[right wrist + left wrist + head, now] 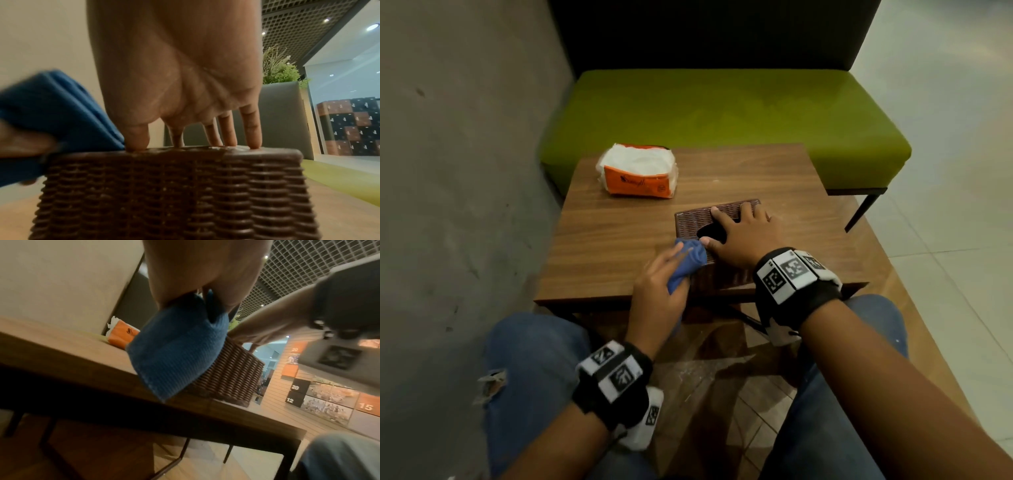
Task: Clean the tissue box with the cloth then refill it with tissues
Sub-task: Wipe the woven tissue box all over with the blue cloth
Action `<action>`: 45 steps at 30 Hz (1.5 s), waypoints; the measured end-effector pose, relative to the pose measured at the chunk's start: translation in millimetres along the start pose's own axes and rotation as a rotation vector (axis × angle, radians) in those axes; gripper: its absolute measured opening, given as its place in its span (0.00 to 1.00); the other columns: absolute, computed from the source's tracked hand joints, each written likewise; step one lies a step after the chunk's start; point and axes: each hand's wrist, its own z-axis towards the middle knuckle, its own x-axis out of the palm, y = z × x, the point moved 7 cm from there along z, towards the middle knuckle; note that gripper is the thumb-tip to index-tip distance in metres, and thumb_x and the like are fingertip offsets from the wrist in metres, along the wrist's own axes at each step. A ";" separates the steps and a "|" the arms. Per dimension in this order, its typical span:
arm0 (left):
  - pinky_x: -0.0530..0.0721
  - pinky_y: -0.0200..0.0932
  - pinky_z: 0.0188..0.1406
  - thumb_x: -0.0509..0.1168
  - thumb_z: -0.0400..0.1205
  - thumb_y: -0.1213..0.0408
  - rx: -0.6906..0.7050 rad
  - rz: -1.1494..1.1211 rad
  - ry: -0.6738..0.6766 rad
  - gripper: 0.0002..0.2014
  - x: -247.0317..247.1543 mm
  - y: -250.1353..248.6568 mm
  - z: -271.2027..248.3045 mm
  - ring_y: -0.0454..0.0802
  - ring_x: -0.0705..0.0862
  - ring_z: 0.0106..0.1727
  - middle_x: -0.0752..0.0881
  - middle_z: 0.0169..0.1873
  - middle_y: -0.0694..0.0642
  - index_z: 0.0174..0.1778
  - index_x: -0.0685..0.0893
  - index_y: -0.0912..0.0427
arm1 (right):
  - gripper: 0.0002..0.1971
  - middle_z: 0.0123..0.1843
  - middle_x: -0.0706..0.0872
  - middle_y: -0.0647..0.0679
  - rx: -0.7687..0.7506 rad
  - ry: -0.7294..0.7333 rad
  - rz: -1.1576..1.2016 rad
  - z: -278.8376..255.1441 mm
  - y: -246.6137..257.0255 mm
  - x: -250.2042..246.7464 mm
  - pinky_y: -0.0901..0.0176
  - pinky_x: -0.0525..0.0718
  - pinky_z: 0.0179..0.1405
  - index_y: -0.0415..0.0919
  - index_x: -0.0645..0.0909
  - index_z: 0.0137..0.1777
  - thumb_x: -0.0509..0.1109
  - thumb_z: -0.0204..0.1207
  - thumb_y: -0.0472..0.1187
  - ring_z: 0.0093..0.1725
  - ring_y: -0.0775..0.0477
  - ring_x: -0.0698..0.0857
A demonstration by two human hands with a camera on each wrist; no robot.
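Note:
A dark brown woven tissue box (690, 219) (232, 374) (174, 191) stands on the wooden table (619, 226), near its front edge, with an oval slot in its top. My right hand (739, 233) (185, 97) lies on the lid with spread, straight fingers (249, 129) pressing down. My left hand (657, 284) (197, 269) grips a bunched blue cloth (686, 262) (176, 353) (51, 113) against the box's near left corner. An orange and white pack of tissues (638, 171) (121, 335) lies at the table's far left.
A green cushioned bench (722, 116) with a dark backrest stands just behind the table. A grey wall (458, 171) runs along the left. My knees in blue jeans (530, 370) sit below the table's front edge. Pale floor tiles lie to the right.

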 end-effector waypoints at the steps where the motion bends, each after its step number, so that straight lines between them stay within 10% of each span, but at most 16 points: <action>1: 0.76 0.46 0.67 0.64 0.73 0.75 0.028 0.038 -0.011 0.25 0.4 -3.0 -8.3 0.54 0.79 0.67 0.81 0.67 0.59 0.68 0.80 0.61 | 0.37 0.86 0.51 0.37 0.006 -0.003 0.002 0.8 0.7 -0.2 0.37 0.53 0.81 0.59 0.49 0.85 0.49 0.79 0.70 0.85 0.36 0.49; 11: 0.78 0.47 0.60 0.64 0.71 0.81 0.060 0.268 0.065 0.29 -23.7 12.9 14.3 0.55 0.78 0.63 0.80 0.69 0.54 0.68 0.81 0.56 | 0.37 0.84 0.58 0.41 -0.226 0.024 0.045 -11.0 -6.9 -10.6 0.41 0.62 0.78 0.55 0.62 0.82 0.71 0.75 0.59 0.83 0.37 0.57; 16: 0.77 0.51 0.66 0.63 0.71 0.80 0.009 0.169 -0.051 0.28 -6.1 2.4 6.1 0.59 0.78 0.66 0.79 0.69 0.60 0.69 0.80 0.61 | 0.37 0.86 0.55 0.45 -0.275 0.009 0.226 -5.7 -10.2 5.1 0.46 0.58 0.81 0.51 0.58 0.84 0.69 0.78 0.55 0.84 0.40 0.56; 24: 0.76 0.39 0.63 0.68 0.73 0.77 0.171 0.212 0.153 0.29 22.0 -27.4 -27.2 0.49 0.77 0.64 0.77 0.72 0.54 0.72 0.77 0.58 | 0.38 0.88 0.49 0.46 -0.324 0.063 0.229 -4.4 -12.8 8.3 0.49 0.53 0.84 0.48 0.53 0.85 0.67 0.80 0.54 0.86 0.43 0.52; 30: 0.73 0.42 0.70 0.67 0.74 0.79 0.022 0.132 0.129 0.28 1.1 -11.2 -2.4 0.48 0.74 0.69 0.78 0.70 0.52 0.71 0.78 0.56 | 0.76 0.87 0.39 0.41 -0.063 -0.125 0.372 -52.8 -34.9 23.9 0.33 0.49 0.81 0.44 0.31 0.84 0.70 0.47 0.81 0.86 0.40 0.43; 34: 0.78 0.45 0.66 0.70 0.77 0.66 0.080 0.149 0.080 0.22 10.2 -18.9 -9.1 0.52 0.78 0.67 0.80 0.67 0.58 0.68 0.80 0.62 | 0.77 0.83 0.52 0.36 0.039 -0.305 0.676 -66.2 -30.7 60.2 0.42 0.65 0.79 0.39 0.31 0.84 0.77 0.48 0.73 0.82 0.38 0.56; 38: 0.83 0.41 0.55 0.62 0.78 0.52 0.361 0.342 0.213 0.25 22.6 -46.1 -24.5 0.49 0.77 0.59 0.82 0.65 0.56 0.67 0.82 0.61 | 0.67 0.81 0.58 0.38 0.065 -0.361 0.969 -46.6 -39.0 77.8 0.63 0.59 0.71 0.38 0.36 0.85 0.83 0.61 0.56 0.79 0.42 0.60; 45: 0.83 0.39 0.45 0.60 0.75 0.54 0.414 0.336 0.335 0.20 35.6 -54.4 5.5 0.47 0.79 0.53 0.86 0.57 0.52 0.57 0.88 0.58 | 0.67 0.86 0.38 0.47 -0.136 -0.305 0.965 -28.7 -40.3 83.8 0.37 0.53 0.84 0.47 0.30 0.83 0.73 0.55 0.67 0.86 0.48 0.43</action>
